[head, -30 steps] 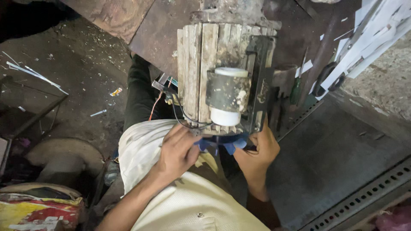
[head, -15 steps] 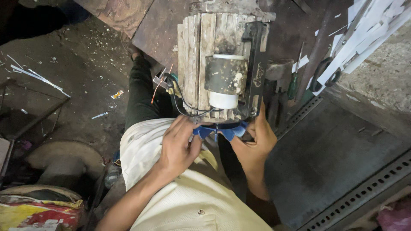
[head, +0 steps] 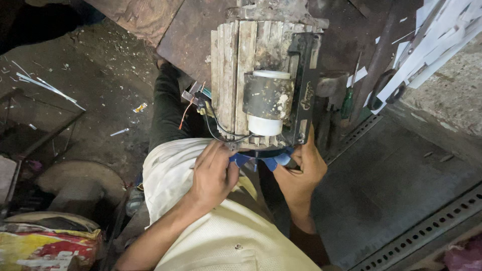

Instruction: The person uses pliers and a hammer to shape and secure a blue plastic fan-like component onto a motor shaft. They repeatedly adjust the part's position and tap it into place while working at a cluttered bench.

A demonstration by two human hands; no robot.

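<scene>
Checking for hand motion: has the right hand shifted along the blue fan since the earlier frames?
No. The right hand grips the blue fan at the motor's end, beside the black bracket, as before.

Dim overall; soft light from above falls on the pale shirt (head: 226, 236), the white cap of the cylinder (head: 268, 103) on the ribbed motor (head: 251, 75), and the white strips (head: 432, 40) upper right, which come close to glare. Floor at upper left and under the motor sinks into deep shadow. Centre reasonably sharp; corners soft, with slight wide-angle stretch at the edges.
</scene>
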